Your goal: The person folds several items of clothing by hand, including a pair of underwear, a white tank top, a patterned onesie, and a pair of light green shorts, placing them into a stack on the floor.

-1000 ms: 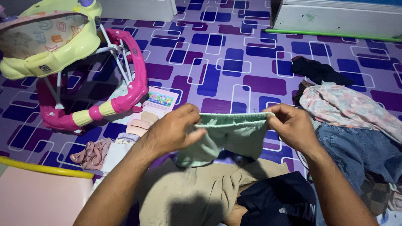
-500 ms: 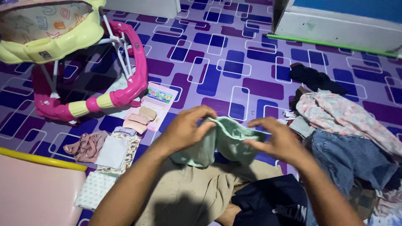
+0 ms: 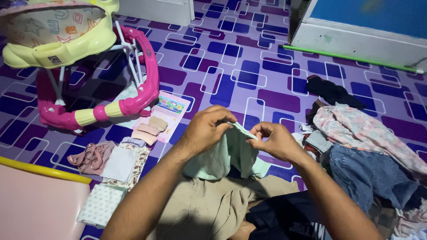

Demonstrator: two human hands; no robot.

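On a purple floor patterned with rectangles, both hands pinched shut on a mint garment, white baseboard behind, baby walker left, clothes pile right.

The left hand and the right hand pinch together the waistband of small mint-green cloth shorts, which hang folded between them above a beige garment. On the purple patterned floor, small folded clothes lie at the left, near a pink and yellow plastic baby walker.

Purple patterned floor bears baby walker, folded clothes
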